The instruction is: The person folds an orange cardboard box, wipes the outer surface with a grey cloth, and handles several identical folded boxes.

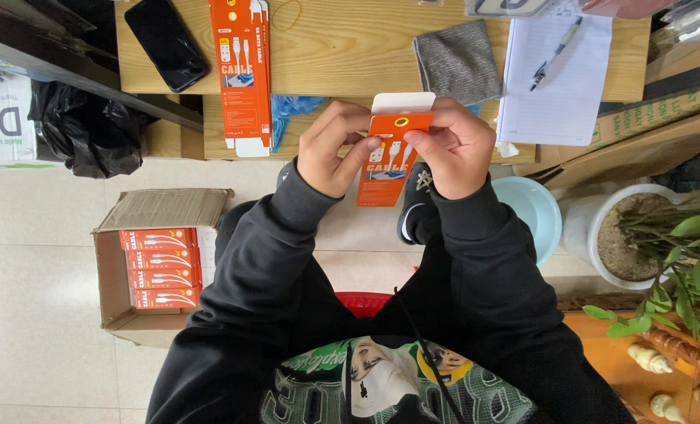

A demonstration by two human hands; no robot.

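Small flat orange cardboard cable box (389, 161) held in both hands, in the air just off the near edge of the wooden bench (350, 55), above the lap. White top flap with an oval hang-hole stands open and upright. Front panel shows white cable pictures; lower end tilts slightly toward the person's left.

Left hand (333, 149): grip closed on the box's upper left edge, thumb across the front panel, fingers curled behind. Right hand (456, 148): grip closed on the upper right edge, thumb tip on the front just under the flap.

Handling (judgement): thin card, very light, stiff along its length but easily dented or creased at faces and flap fold. Printed surface probably a little slick. Best taken by the long side edges, near the top, as here; pinching the open flap would likely bend it.

Surroundings: second long orange cable box (241, 74), unfolded, lies flat at the bench's near edge, left of centre. Black smartphone (166, 41) toward the far left corner. Grey folded cloth (457, 61) right of centre; white lined notepad with a pen (558, 71) toward the right edge. Brown cardboard carton (150, 263) on the floor by the left arm, holding stacked orange boxes of the same kind. Potted green plant (664, 235) on the floor to the right.
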